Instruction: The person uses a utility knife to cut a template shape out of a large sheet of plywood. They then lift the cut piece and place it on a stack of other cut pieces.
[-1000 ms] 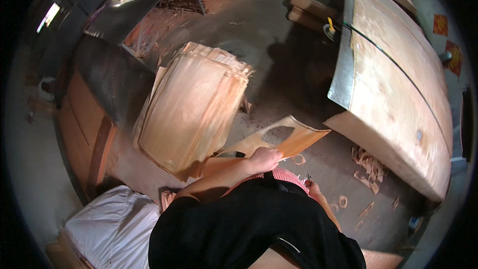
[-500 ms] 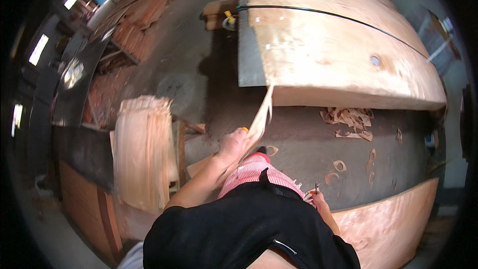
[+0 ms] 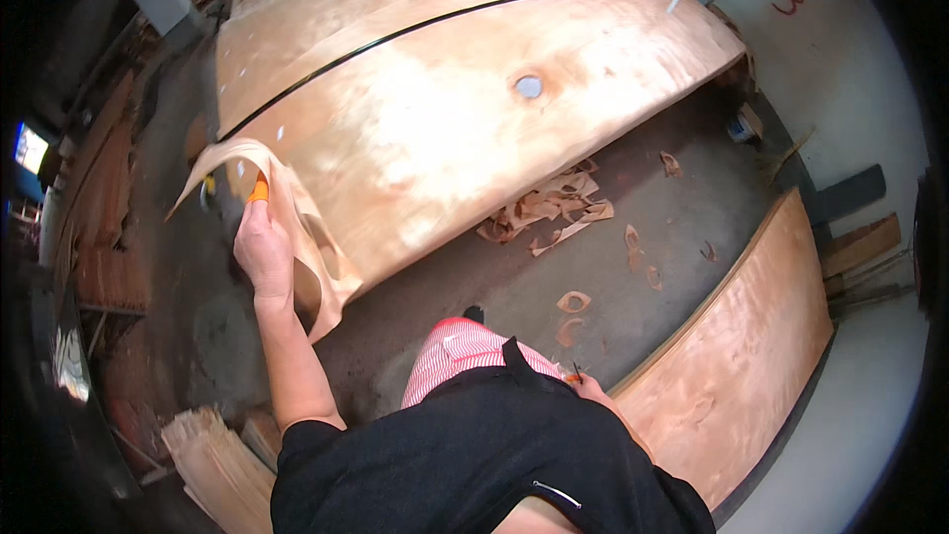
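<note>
A thin, curled sheet of wood veneer (image 3: 314,227) hangs from my left hand (image 3: 265,252), which is closed on its edge. An orange cover sits on one finger of that hand. The veneer arches over the near left corner of a big veneer stack (image 3: 395,148) and appears to touch it. Low by my right hip, my right hand (image 3: 590,389) is closed around a small tool with a thin dark tip (image 3: 577,372). Something orange shows at those fingers; the tool's exact kind is too small to tell.
Veneer scraps (image 3: 554,206) lie heaped beside the stack, with several oval offcuts (image 3: 572,302) on the floor. A sloping veneer pile (image 3: 727,366) stands at the right. More sheets (image 3: 217,460) are at the lower left. A black strap (image 3: 415,28) crosses the big stack.
My view has turned right and come closer to the big stack. My left hand has lifted the veneer forward, up to the stack's corner. My right hand stays low by my hip.
</note>
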`<state>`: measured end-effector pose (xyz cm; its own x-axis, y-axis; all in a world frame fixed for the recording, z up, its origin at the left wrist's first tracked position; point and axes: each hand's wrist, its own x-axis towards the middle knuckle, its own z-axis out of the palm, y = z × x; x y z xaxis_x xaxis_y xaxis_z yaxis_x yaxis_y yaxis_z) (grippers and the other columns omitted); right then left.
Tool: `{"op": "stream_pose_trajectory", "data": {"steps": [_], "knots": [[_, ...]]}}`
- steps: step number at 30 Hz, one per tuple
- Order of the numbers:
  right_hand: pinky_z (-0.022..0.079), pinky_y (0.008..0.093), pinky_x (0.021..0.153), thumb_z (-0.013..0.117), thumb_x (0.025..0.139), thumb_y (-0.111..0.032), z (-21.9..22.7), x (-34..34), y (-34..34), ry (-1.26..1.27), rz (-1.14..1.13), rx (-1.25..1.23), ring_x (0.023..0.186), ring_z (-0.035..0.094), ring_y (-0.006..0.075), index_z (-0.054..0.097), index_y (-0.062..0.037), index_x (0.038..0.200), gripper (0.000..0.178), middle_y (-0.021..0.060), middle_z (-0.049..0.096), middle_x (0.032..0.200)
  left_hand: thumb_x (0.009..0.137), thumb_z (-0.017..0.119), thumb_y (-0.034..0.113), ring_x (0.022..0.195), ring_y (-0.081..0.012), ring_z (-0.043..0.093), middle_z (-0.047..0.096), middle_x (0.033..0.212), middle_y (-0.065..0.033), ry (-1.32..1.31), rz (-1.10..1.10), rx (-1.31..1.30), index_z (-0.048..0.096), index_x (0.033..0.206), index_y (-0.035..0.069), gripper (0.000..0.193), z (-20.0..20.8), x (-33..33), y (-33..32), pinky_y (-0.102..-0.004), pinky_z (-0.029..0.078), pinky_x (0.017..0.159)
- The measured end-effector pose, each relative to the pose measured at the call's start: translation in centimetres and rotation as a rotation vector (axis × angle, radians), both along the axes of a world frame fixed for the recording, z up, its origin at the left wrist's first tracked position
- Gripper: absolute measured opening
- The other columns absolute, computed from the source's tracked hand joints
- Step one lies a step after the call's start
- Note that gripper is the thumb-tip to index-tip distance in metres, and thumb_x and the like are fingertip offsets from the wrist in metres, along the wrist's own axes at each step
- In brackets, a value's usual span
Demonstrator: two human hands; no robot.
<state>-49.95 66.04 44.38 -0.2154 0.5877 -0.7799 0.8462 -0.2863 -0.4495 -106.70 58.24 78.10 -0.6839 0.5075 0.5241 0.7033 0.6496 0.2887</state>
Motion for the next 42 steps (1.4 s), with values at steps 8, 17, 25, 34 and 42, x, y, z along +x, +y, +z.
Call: {"op": "stream_pose_trajectory", "data": {"steps": [8, 17, 25, 34, 42], "knots": [[0.034, 0.0228, 0.037, 0.04, 0.085, -0.01, -0.3, 3.0, 9.6, 0.112, -0.688, -0.029, 0.041, 0.043, 0.009, 0.052, -0.0069, 0.103, 0.022, 0.0069, 0.059, 0.068, 0.071, 0.038, -0.004, 0.088, -0.025, 0.056, 0.056, 0.107, -0.0056, 0.047, -0.227, -0.036, 0.054, 0.109, 0.015, 0.045, 0.9, -0.9, 24.2, -0.0331, 0.045, 0.072], [0.044, 0.0334, 0.071, 0.05, 0.079, -0.021, -8.6, 7.0, 28.8, -0.004, -0.228, 0.101, 0.084, 0.058, 0.024, 0.056, 0.0009, 0.096, 0.028, 0.0172, 0.06, 0.088, 0.074, 0.045, 0.005, 0.081, -0.0276, 0.054, 0.057, 0.098, -0.011, 0.273, -0.407, -0.126, 0.056, 0.103, 0.01, 0.031, -10.2, -0.3, 45.9, -0.0366, 0.043, 0.074], [0.039, 0.0277, 0.042, 0.044, 0.082, -0.01, 1.6, 4.4, 53.6, 0.18, -0.297, 0.039, 0.046, 0.048, 0.0131, 0.053, -0.004, 0.096, 0.018, 0.0067, 0.058, 0.064, 0.073, 0.044, 0.004, 0.097, -0.0295, 0.048, 0.052, 0.106, -0.0138, 0.057, -0.394, -0.119, 0.056, 0.102, 0.009, 0.032, -21.2, 5.5, 52.0, -0.0395, 0.039, 0.082], [0.042, 0.0283, 0.056, 0.046, 0.077, -0.012, 7.9, -5.6, 61.7, 0.029, 0.135, 0.293, 0.06, 0.053, 0.0153, 0.051, -0.0017, 0.1, 0.026, 0.0084, 0.056, 0.069, 0.077, 0.052, 0.018, 0.117, -0.0307, 0.033, 0.037, 0.124, -0.0159, -0.235, -0.397, -0.22, 0.047, 0.116, 0.013, 0.04, -24.1, 9.5, 51.4, -0.044, 0.027, 0.096], [0.044, 0.0315, 0.061, 0.045, 0.08, -0.014, 16.5, -17.9, 61.8, 0.024, 0.419, -0.131, 0.062, 0.055, 0.0225, 0.046, -0.0007, 0.109, 0.032, 0.013, 0.055, 0.074, 0.078, 0.052, 0.021, 0.12, -0.0293, 0.028, 0.03, 0.13, -0.0139, -0.275, -0.024, 0.012, 0.039, 0.121, 0.003, 0.048, -27.4, 5.9, 50.0, -0.0421, 0.023, 0.099]]}}
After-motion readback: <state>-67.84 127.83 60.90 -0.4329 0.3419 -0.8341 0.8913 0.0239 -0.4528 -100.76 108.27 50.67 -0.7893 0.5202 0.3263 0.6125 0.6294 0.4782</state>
